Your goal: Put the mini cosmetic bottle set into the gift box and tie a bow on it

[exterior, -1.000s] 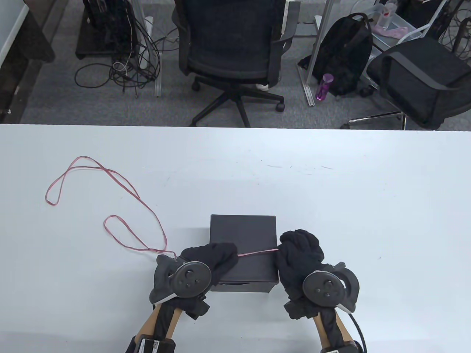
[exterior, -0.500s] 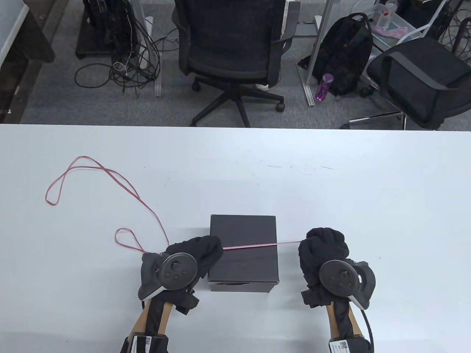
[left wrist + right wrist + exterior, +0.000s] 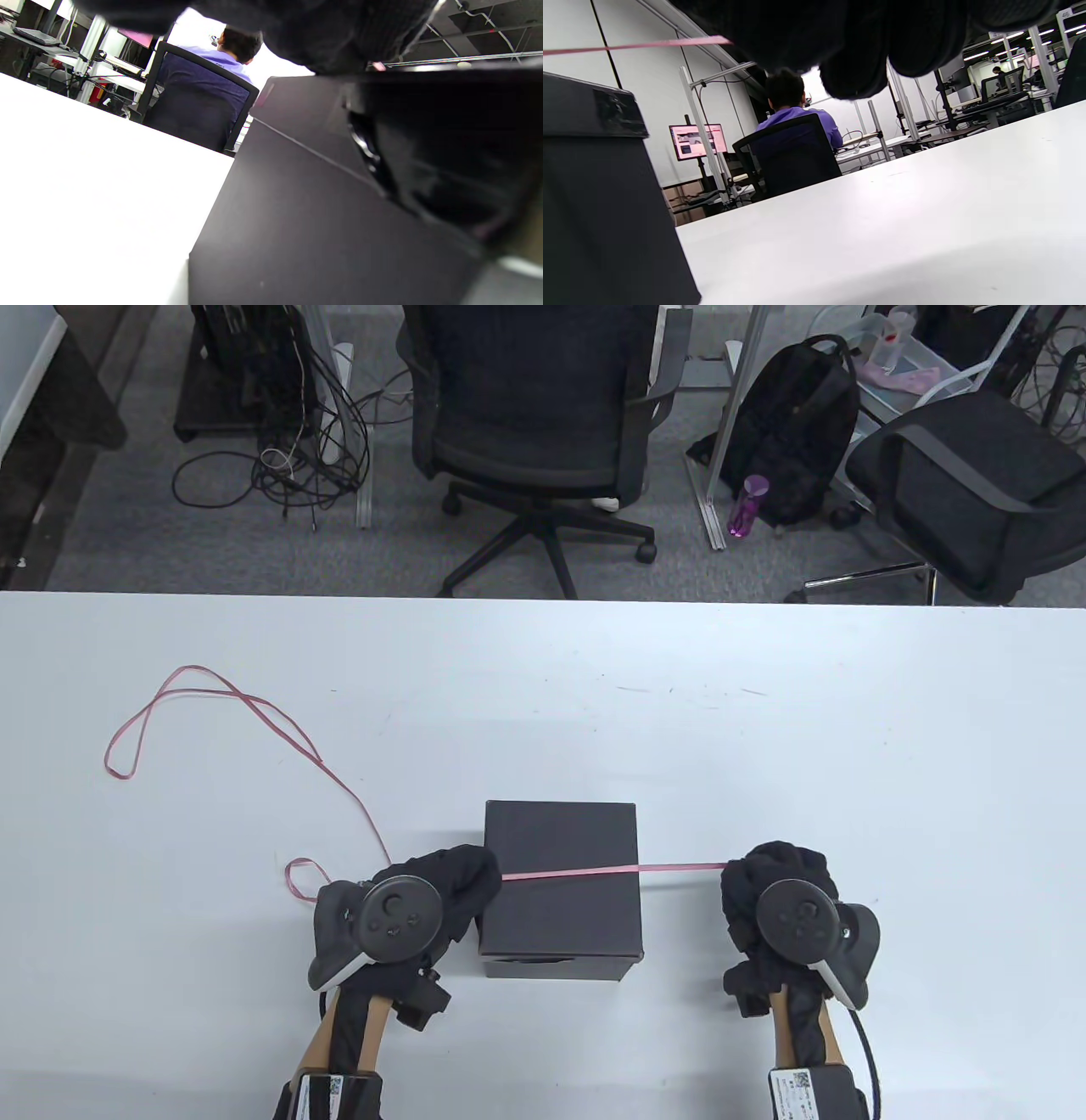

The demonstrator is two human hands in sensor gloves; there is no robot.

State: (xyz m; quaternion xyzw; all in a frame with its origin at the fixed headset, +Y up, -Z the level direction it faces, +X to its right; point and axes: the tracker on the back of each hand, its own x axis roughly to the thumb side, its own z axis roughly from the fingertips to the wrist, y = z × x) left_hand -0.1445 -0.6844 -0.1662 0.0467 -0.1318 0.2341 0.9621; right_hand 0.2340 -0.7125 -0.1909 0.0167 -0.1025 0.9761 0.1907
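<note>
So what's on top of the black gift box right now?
A thin pink ribbon runs across the lid of the black gift box. The left hand covers the lid's left edge. The inside is hidden.

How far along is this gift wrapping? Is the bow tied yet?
Not yet. The black gift box sits closed on the table, so the packing looks done, though its contents are hidden. In hand: the pink ribbon is stretched across the lid, the left hand holding it at one side and the right hand pinching the other end. The long tail lies loose on the table. Still left: wrapping, knotting and making the bow.
</note>
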